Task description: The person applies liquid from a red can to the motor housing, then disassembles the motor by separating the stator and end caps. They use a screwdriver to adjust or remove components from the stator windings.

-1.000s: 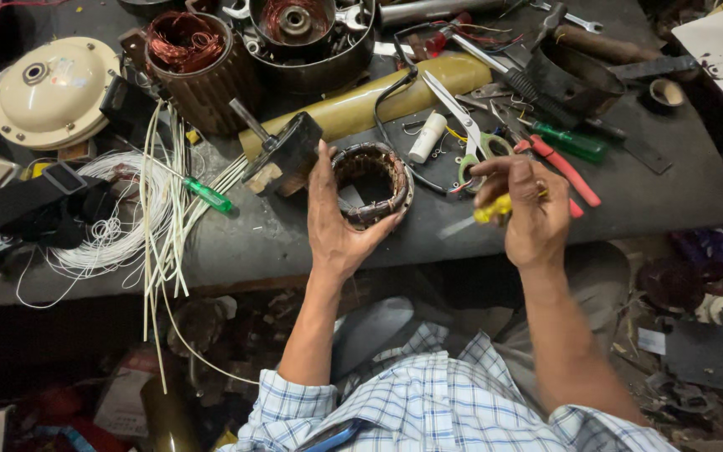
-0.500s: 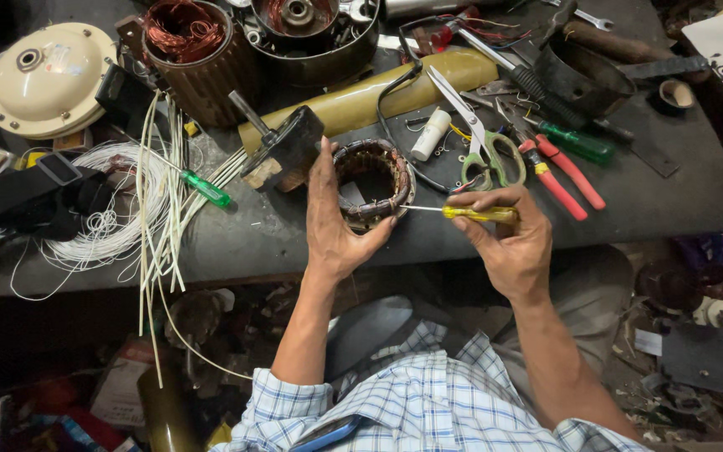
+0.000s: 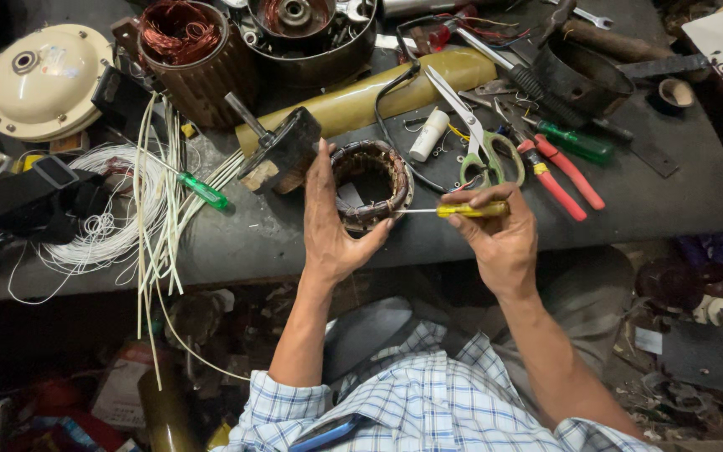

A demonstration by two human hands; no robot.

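Head view of a cluttered dark workbench, described left to right. At the bench's left end sat a cream domed metal motor cover. Just in front of it, near the left front edge, lay a loose coil of thin white wire with long cream sleeving strands hanging over the front edge. A green-handled screwdriver lay across the strands. Toward the back edge stood a brown ribbed motor housing with copper windings.

Near the middle of the front edge rested a round wound stator ring of dark copper wire. The left hand cupped its near-left side, fingers pressed together and extended along the rim, thumb hooked under the front, apparently to keep the ring from sliding. The right hand, just right of the ring, pinched a slim yellow-handled screwdriver between thumb and curled fingers. Its metal tip met the ring's right rim, a grip that seemingly suited fine prying.

Behind the right hand lay green-handled scissors and red-handled pliers, within easy reach. A long olive-yellow tube ran diagonally behind the ring.
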